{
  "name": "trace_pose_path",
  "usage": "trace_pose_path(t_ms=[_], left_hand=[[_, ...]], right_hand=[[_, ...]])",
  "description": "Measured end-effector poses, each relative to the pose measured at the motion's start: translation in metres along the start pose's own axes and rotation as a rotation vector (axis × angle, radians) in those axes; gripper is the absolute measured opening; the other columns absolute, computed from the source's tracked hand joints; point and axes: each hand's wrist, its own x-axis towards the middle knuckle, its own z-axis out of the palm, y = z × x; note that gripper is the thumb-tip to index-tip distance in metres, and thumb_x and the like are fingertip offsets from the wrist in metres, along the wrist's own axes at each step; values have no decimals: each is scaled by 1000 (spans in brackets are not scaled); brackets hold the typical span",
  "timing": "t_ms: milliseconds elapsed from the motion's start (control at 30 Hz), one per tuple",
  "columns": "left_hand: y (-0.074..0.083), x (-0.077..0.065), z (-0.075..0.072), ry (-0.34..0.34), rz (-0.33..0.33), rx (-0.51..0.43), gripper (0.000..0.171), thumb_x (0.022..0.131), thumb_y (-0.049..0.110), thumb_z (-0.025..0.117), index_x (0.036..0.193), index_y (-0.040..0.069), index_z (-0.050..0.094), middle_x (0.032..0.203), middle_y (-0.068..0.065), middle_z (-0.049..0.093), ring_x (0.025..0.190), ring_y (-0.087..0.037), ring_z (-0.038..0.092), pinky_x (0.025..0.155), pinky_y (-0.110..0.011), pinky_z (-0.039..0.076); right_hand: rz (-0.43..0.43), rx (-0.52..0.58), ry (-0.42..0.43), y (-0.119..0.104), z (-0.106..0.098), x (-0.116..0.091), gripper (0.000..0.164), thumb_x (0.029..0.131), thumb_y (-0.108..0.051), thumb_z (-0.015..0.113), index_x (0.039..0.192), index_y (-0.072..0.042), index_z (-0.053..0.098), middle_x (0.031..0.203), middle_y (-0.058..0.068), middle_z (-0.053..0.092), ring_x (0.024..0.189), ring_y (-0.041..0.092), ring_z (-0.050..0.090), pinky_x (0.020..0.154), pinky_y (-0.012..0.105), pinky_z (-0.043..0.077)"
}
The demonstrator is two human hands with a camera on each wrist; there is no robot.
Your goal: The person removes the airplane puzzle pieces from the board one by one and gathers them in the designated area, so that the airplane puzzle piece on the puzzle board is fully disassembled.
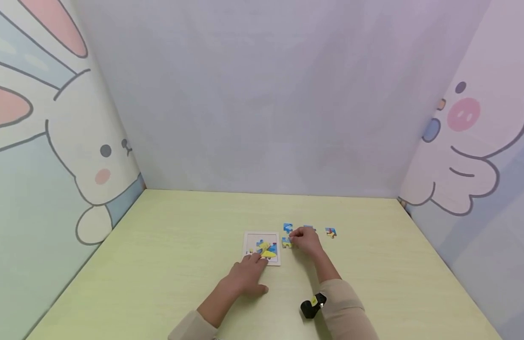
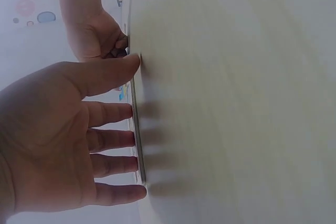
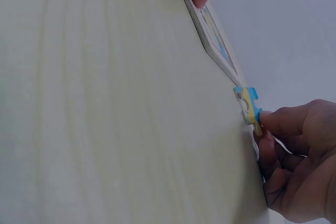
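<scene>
A small jigsaw tray [image 1: 245, 242] with a pale border lies on the table, partly filled with a yellow and blue picture. Over its near edge rests my left hand [image 1: 246, 275], fingers straight and thumb spread; the left wrist view shows the fingertips [image 2: 134, 139] along the tray's side. Just right of the tray, my right hand [image 1: 306, 241] pinches a blue and yellow puzzle piece [image 3: 249, 102] by its edge between thumb and index finger, low at the table. The other right-hand fingers are curled under.
Loose puzzle pieces lie behind and right of the right hand: a blue one [image 1: 288, 227], one partly hidden by the hand [image 1: 310, 228], and a red, blue and yellow one [image 1: 330, 232]. A black device with a yellow label [image 1: 313, 305] sits by the right sleeve.
</scene>
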Motion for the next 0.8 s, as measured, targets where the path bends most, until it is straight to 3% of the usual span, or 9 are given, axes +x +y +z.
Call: trace_pose_path(t_ms=[533,800], left_hand=[[1,-3,-3,-13,4,9,67,77,40,72,132,9,50,136,-11,44,123,-32,40,85,-51,43],[1,-2,-1,-9,-1,3,66,77,39,72,132,9,51,135,-10,44,123,-32,40,85,-50,43]], right_hand=[[10,-74,15,-2,-3,-1,6,85,-10,65,85,-4,68,82,4,59,72,19,51,65,33,41],[-16,-36,10,1,-3,-2,7,86,-8,64,87,-3,68,83,5,59,74,20,51,66,33,43]])
